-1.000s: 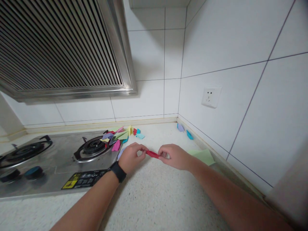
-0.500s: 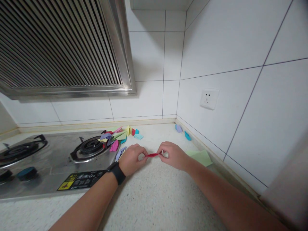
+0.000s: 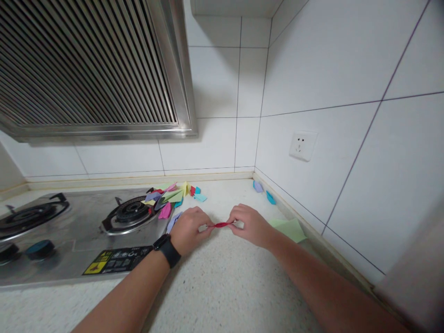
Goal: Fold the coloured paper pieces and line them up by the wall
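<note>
- Head view, clock directions read from the folded red paper (image 3: 221, 225) at the centre: the paper is a thin strip seen edge-on, low in the view above a speckled pale tabletop (image 3: 222, 282); whether it touches the surface is hard to tell.
- At 9 o'clock, the left hand (image 3: 193, 230) has thumb and fingers closed on one end of the red paper. A black smartwatch (image 3: 168, 249) sits on its wrist.
- At 3 o'clock, the right hand (image 3: 249, 223) pinches the other end. The two hands are apart, with the paper stretched between them.
- Further out at 3 o'clock, a pale green paper sheet (image 3: 289, 229) lies partly behind the right forearm.
- At 10 o'clock, a heap of colourful folded papers (image 3: 171, 196) spills over the edge of the steel gas stove (image 3: 79, 249) and onto the tabletop. A purple folded paper (image 3: 172, 221) lies just beside the left hand.
- Around 2 o'clock, a lilac-and-blue folded paper (image 3: 257, 186) and a blue one (image 3: 271, 198) rest near the wall, below a white power socket (image 3: 303, 145).
- Between 10 and 11 o'clock, a slatted range hood (image 3: 86, 69) hangs overhead.
</note>
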### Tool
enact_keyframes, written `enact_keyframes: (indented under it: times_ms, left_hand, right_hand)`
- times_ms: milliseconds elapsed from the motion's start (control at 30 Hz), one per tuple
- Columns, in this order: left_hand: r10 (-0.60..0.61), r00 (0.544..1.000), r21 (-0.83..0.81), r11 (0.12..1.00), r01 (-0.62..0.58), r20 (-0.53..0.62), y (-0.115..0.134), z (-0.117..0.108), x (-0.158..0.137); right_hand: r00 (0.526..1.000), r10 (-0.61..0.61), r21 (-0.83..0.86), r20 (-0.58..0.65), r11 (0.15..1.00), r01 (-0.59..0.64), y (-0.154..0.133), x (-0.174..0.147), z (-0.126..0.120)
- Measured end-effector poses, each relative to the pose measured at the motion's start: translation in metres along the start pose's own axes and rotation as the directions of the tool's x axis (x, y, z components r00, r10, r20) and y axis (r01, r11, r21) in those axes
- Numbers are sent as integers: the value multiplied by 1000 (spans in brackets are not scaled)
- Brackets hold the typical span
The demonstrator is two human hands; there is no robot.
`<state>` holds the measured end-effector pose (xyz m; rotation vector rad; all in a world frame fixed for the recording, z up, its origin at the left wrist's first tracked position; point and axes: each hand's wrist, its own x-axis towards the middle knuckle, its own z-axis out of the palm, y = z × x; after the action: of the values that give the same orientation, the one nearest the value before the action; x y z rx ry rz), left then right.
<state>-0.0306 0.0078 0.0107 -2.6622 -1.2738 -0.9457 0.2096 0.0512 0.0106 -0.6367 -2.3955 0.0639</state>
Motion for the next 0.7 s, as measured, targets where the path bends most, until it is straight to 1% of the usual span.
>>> enact_keyframes:
  times_ms: [200,700]
  left_hand:
    - [5,1000,6,1000,-5,-3,0,-3,0]
    - [52,999,24,998,-52,-14,0,-4,0]
  right_hand:
    - [997,-63,-19,40,998,64,2,1,-4]
    - [998,-67,-23,22,997,67,-1,1,-5]
